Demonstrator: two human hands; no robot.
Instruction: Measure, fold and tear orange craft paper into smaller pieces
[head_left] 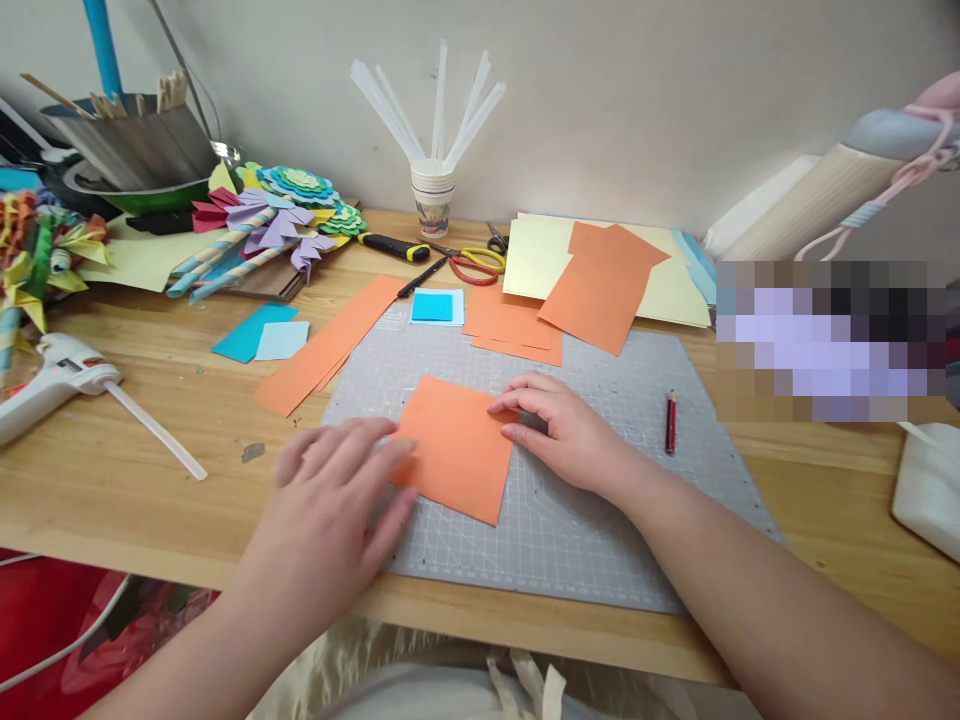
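A square sheet of orange paper (454, 450) lies on the grey cutting mat (585, 520), turned slightly. At its upper right corner, the thumb and fingertips of my right hand (559, 430) pinch the edge. My left hand (341, 500) is open, fingers apart, with its fingertips at the sheet's left edge; it is a little blurred. Behind the sheet are more orange pieces (514, 340) and a small blue square on a pale one (433, 307). A dark red pencil (670, 422) rests on the mat to the right.
A glue gun (67, 375) with its stick lies at left. Along the back are paper flowers (277, 215), a yellow-black cutter (394, 247), scissors (480, 265), a paper cup of glue sticks (433, 200) and pale yellow sheets (532, 255). Long orange strips (330, 345) lie left of the mat.
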